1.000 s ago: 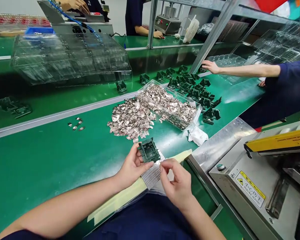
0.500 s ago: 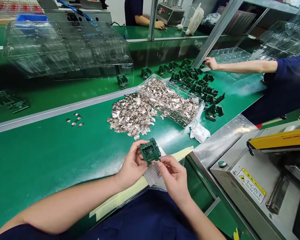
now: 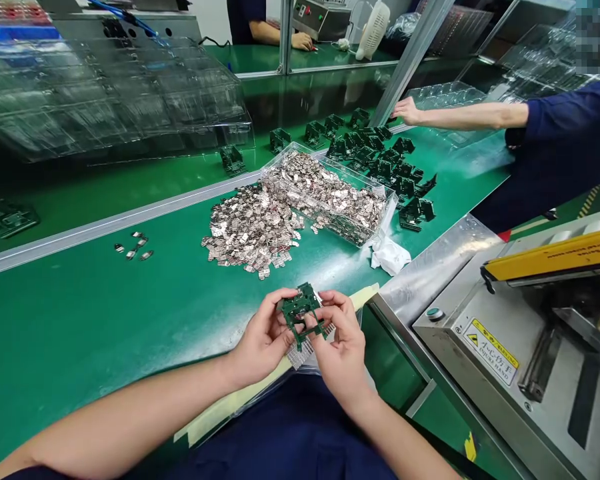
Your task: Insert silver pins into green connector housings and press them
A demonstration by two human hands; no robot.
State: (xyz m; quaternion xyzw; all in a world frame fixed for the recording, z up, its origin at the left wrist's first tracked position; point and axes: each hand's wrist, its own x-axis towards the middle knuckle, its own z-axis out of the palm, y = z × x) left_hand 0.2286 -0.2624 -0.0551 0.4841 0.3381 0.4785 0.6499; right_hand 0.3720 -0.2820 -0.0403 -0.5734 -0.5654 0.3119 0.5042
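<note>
Between my hands is a small green circuit board assembly (image 3: 301, 303), held above the table's front edge. My left hand (image 3: 263, 337) grips its left side between thumb and fingers. Thumb and fingers of my right hand (image 3: 343, 340) close on its right and lower side, the thumb pressed to its face. Below the board lies a silvery ridged strip (image 3: 300, 355), partly hidden by my hands. Beyond them spreads a heap of small metal pieces (image 3: 250, 230), beside a clear plastic box (image 3: 350, 230) filled with more of them.
Many green board assemblies (image 3: 380, 157) cluster behind the box. A crumpled white tissue (image 3: 391, 256) lies near a machine (image 3: 485, 347) at right. Clear trays (image 3: 130, 100) stand at back left. A co-worker's arm (image 3: 470, 118) reaches in from the right; another person's hand (image 3: 301, 41) is behind.
The board has been tilted and turned in my hands. My right hand has shifted up, its fingers now farther over the board. The whole view has moved slightly right.
</note>
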